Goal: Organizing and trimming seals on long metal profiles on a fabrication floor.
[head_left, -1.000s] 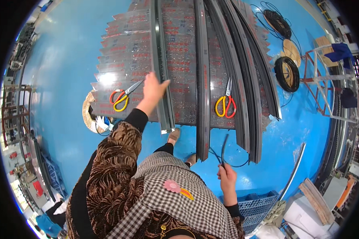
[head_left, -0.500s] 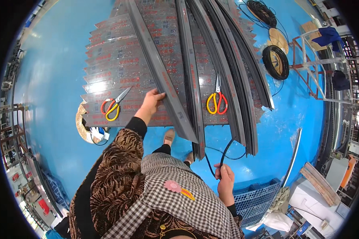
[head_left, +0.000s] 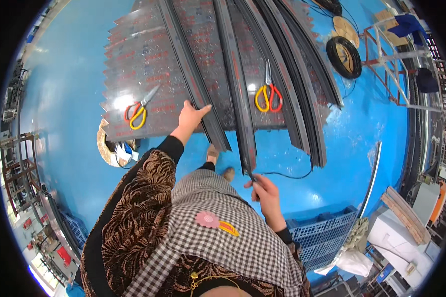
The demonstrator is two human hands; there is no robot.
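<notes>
Several long dark grey profiles with red print lie lengthwise over a stack of grey profiles. My left hand (head_left: 192, 119) is closed on the leftmost long profile (head_left: 199, 91) near its close end, the thumb laid across its top. At the close end of the middle profile (head_left: 240, 109), my right hand (head_left: 266, 194) pinches a thin black cord-like strip (head_left: 251, 177). A black strand (head_left: 287, 175) runs from there to the right-hand profiles (head_left: 309, 133). Scissors with red and yellow handles (head_left: 136, 115) lie left of my left hand; similar scissors (head_left: 268, 96) lie between profiles.
The stack of profiles (head_left: 143, 64) has a jagged left edge. Black coils (head_left: 343, 58) lie on the blue floor at right, beside a metal frame rack (head_left: 381, 59). A blue plastic crate (head_left: 322, 237) stands near my right arm. A round reel (head_left: 104, 146) sits under the stack's left corner.
My right hand has moved left and up to the middle profile's end, with the strip no longer standing up in a loop. My left hand stays at the leftmost profile. The view has shifted slightly.
</notes>
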